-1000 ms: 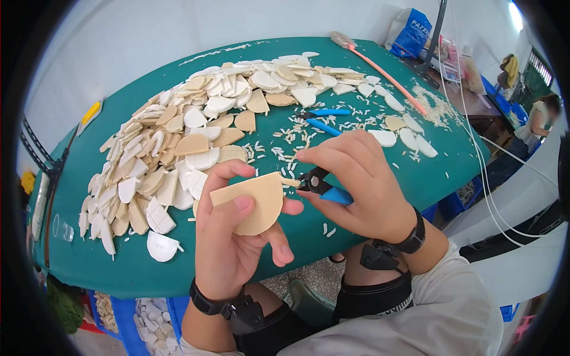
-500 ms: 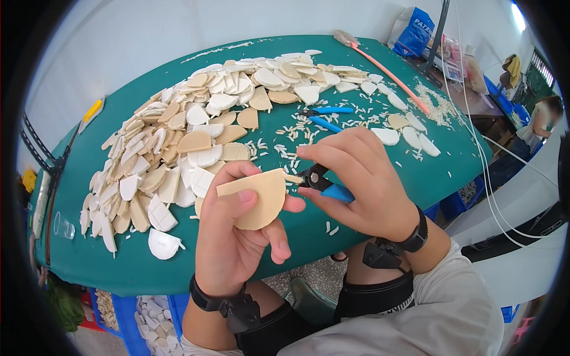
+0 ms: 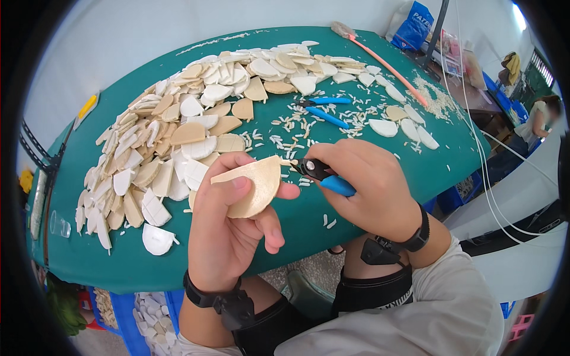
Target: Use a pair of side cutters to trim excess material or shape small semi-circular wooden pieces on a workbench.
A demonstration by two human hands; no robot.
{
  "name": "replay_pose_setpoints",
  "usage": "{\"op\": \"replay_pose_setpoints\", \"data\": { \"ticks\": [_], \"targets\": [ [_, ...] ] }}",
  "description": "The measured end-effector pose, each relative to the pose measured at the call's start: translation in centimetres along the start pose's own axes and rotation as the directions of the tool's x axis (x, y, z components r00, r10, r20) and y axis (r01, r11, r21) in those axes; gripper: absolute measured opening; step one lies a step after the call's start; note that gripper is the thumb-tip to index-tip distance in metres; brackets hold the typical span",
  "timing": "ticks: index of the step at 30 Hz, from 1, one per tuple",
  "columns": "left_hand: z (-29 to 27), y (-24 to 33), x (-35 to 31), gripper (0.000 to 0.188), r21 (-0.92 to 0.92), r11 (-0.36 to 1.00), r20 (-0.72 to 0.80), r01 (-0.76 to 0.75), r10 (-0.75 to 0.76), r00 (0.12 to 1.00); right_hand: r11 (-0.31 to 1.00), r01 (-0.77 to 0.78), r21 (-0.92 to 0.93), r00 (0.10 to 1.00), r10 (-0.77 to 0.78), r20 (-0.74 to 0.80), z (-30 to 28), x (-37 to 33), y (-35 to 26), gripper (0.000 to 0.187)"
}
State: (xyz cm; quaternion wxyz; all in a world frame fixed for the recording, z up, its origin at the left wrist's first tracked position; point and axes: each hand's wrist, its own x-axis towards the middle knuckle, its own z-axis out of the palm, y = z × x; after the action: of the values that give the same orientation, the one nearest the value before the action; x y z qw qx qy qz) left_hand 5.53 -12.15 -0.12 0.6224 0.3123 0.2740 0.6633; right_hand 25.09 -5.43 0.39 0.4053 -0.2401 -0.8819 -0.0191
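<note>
My left hand [image 3: 228,219] pinches a beige half-round plastic piece [image 3: 259,188] between thumb and fingers, with a thin stub sticking out at its upper right corner. Blue-handled side cutters [image 3: 338,185] are gripped in my right hand [image 3: 369,187], their dark jaws meeting the outer end of that stub. Whether the blades are closed through it, I cannot tell. Both hands are above the green table [image 3: 148,270]. A large heap of similar white and beige pieces [image 3: 193,133] spreads along the left and back of the table.
A second pair of blue-handled cutters [image 3: 328,113] lies among many small offcuts [image 3: 291,121]. Several white pieces [image 3: 409,129] rest at the right, near a long pink-handled brush [image 3: 386,68]. Blue bins [image 3: 127,317] stand below the table's front edge. Another person [image 3: 534,127] sits far right.
Both hands have shifted slightly. The half-round piece now tilts and shows a shinier face. My right fingers have closed further around the cutters' handles.
</note>
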Motion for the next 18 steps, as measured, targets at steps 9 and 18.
{"op": "replay_pose_setpoints", "data": {
  "ticks": [9,18],
  "targets": [
    [-0.08,0.01,-0.13,0.029,-0.010,1.000,0.028,-0.003,0.004,1.000,1.000,-0.016,0.010,0.999,0.016,0.032,0.19,-0.01,0.38,0.042],
    [-0.11,0.02,-0.01,0.029,-0.036,0.999,0.019,-0.001,0.002,1.000,0.996,0.068,0.061,0.996,-0.065,-0.057,0.27,0.66,0.57,0.045]
  ]
}}
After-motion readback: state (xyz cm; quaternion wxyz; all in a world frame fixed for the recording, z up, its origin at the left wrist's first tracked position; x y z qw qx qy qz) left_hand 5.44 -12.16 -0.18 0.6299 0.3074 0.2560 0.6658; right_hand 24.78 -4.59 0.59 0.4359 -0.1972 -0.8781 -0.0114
